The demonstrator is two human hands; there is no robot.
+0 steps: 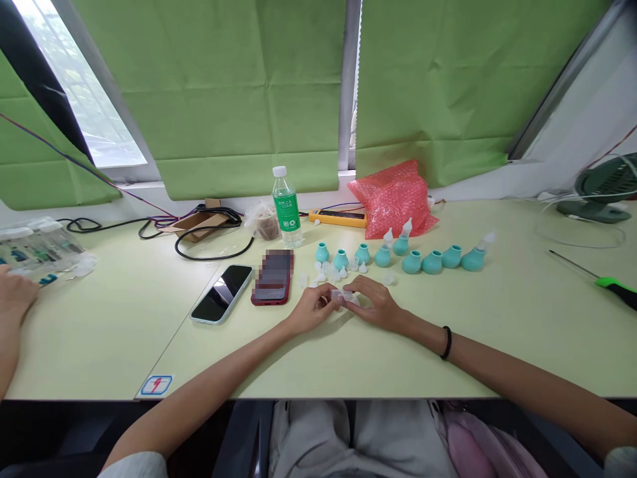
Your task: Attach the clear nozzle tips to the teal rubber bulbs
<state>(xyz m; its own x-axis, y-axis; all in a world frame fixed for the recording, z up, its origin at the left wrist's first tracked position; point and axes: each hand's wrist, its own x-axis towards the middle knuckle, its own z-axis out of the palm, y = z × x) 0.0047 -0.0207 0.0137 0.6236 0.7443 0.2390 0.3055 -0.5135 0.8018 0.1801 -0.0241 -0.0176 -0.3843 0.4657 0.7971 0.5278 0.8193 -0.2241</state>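
My left hand [313, 309] and my right hand [377, 303] meet low over the table, fingers pinched together. Between the fingertips is a small translucent white plastic piece [340, 294], partly covered, so its exact form is hard to make out. Just beyond the hands lie several small white nozzle tips [326, 269]. Several teal rubber bulbs [432, 262] stand behind and to the right, some of them open at the neck. A few carry clear pointed tips, such as the teal bulb [383, 256] near the middle and the tilted one [472, 259] at the right.
Left of my hands lie a red-cased phone [273, 279] and a light-cased phone [221, 295]. Behind stand a water bottle [287, 211], a yellow tool [338, 218] and pink bubble wrap [395, 199]. A screwdriver [604, 281] lies right. Another person's hand [17, 299] is far left.
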